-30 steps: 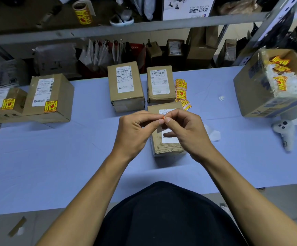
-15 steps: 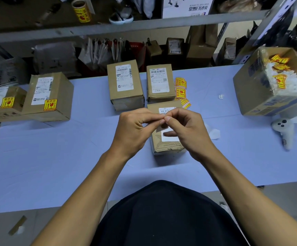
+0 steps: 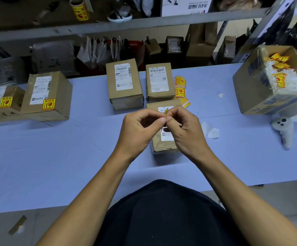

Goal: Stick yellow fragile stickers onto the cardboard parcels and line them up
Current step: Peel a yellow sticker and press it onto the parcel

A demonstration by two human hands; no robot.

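Yellow sticker (image 3: 165, 111) between both hands' fingertips (image 3: 163, 119)

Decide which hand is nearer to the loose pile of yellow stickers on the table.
Right. The right hand is just below the sticker pile, toward the person; the left hand sits farther off, on the pile's left.

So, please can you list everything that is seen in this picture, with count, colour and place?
stickered parcels: 2, brown, table's far left
plain parcels: 3, brown, centre; nearest one under hands
loose stickers: small pile, yellow, right of centre parcels
held sticker: 1, yellow, between fingertips
open box: 1, brown, right, holds stickers and white scraps
backing scraps: few, white, right of hands
controller: 1, white, right
sticker roll: 1, yellow, shelf
table: 1, pale blue
left hand: pinches sticker
right hand: pinches sticker
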